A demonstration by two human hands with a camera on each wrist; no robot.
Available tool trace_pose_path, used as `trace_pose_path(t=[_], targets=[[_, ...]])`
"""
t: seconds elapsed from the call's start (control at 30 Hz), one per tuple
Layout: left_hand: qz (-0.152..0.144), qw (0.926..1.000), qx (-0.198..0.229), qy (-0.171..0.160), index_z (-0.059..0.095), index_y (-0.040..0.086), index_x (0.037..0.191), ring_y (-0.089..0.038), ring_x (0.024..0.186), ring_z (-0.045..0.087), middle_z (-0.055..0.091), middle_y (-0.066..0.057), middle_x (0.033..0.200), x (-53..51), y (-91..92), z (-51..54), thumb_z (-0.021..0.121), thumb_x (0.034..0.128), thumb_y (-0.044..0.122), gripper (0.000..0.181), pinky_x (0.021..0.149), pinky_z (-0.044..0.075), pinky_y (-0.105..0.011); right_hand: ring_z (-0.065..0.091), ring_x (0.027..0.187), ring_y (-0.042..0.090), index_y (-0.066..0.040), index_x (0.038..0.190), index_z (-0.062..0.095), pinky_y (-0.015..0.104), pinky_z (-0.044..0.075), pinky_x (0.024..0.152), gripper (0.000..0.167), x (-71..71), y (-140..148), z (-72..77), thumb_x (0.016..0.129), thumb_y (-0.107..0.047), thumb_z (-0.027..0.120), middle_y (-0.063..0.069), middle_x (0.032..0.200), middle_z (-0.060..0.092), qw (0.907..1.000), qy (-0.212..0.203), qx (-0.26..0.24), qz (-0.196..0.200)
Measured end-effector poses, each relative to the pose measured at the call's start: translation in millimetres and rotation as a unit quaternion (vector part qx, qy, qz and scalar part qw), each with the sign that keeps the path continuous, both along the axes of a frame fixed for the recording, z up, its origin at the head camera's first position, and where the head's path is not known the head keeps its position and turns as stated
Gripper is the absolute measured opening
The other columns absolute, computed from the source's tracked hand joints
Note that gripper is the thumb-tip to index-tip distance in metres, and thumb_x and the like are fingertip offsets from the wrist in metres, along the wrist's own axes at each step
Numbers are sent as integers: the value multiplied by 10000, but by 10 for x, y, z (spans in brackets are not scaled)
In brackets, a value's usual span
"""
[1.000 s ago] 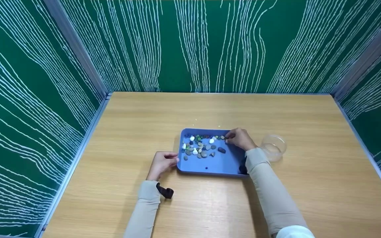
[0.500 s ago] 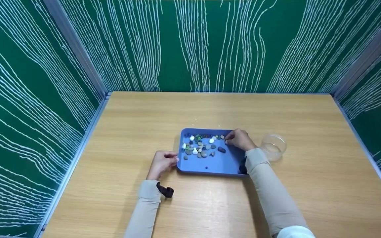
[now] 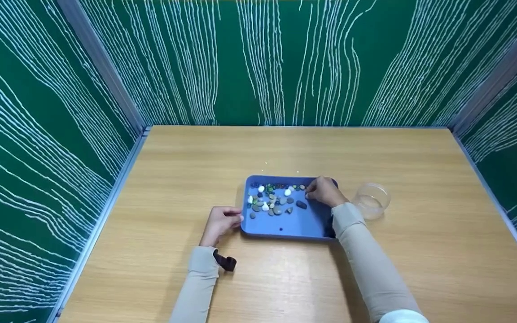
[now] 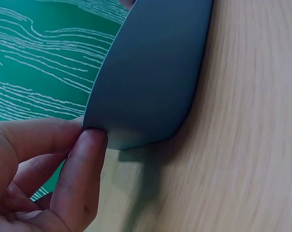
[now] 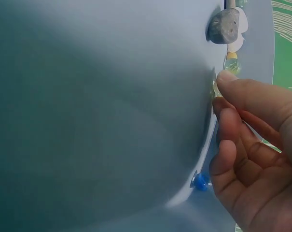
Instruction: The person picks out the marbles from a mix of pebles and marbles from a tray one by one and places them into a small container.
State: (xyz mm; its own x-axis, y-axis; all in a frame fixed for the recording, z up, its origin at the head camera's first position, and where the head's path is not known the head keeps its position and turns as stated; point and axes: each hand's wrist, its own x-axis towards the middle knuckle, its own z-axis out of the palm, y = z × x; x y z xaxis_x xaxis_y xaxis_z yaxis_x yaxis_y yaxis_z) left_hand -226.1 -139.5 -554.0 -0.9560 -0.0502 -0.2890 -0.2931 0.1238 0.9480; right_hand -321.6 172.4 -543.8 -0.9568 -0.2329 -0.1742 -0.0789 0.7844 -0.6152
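A blue tray [image 3: 305, 226] lies on the table with pebbles and glass marbles in its left and back parts. My left hand [image 3: 220, 224] pinches the tray's left rim; in the left wrist view the thumb and forefinger [image 4: 51, 137] meet at the tray wall [image 4: 146, 72]. At the tray's back right, my right hand [image 3: 326, 192] pinches a small pale-yellow glass marble [image 5: 215, 90] low by the wall, partly hidden by the fingertips. Beside it are another clear yellowish marble [image 5: 232, 65] and a grey pebble [image 5: 224, 26]. A blue marble [image 5: 201, 181] sits near the corner.
Just right of the tray stands a clear round plastic container [image 3: 370, 202]. A dark oblong stone [image 3: 301, 204] and a lone small dark marble [image 3: 281, 229] lie in the tray. Tiny white specks dot the table [image 3: 195, 170] behind it. Green patterned panels [image 3: 227, 67] enclose the table.
The right hand has turned slightly at the back right of the tray, uncovering more of the tray's corner. The left hand keeps its hold on the rim.
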Motion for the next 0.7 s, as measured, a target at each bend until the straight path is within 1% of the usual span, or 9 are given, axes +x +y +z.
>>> trace_pose_path(t=[0.17,0.27,0.47,0.6,0.7], targets=[[-46,10000,-50,-2,680,-92,1082,-116,752,659,705,-177,987,-7,3,-7,676,808,-70,275,746,608,-266,632,807,208,13,948,743,300,555,689,125,30,3,29,843,-42,705,183,980,715,10000,61,-52,-28],[-49,10000,-55,-8,684,-87,1082,-116,746,664,709,-177,988,-23,-4,-13,682,808,-59,276,740,609,-267,616,800,205,7,954,742,291,543,680,122,38,2,44,853,-42,695,178,989,708,10000,-12,-76,-44],[-34,9999,129,0,681,-93,1076,-116,736,666,706,-210,1012,-39,-12,-20,687,797,-73,280,733,610,-262,611,819,204,-10,982,742,279,534,689,137,21,19,33,870,-63,685,164,1019,703,9998,-167,-88,-105],[-60,9998,198,21,671,-111,1081,-119,736,666,703,-215,1006,-22,-22,-31,681,800,-78,284,724,611,-261,618,789,188,4,961,742,262,526,658,133,16,45,33,860,-69,695,173,981,714,9999,1,-127,22],[-32,9999,140,-26,676,-105,1078,-119,733,663,706,-188,991,-4,-36,-41,686,803,-63,279,708,608,-253,614,745,175,15,948,743,246,515,624,134,17,60,60,845,-59,702,178,945,722,9996,137,-212,130]])
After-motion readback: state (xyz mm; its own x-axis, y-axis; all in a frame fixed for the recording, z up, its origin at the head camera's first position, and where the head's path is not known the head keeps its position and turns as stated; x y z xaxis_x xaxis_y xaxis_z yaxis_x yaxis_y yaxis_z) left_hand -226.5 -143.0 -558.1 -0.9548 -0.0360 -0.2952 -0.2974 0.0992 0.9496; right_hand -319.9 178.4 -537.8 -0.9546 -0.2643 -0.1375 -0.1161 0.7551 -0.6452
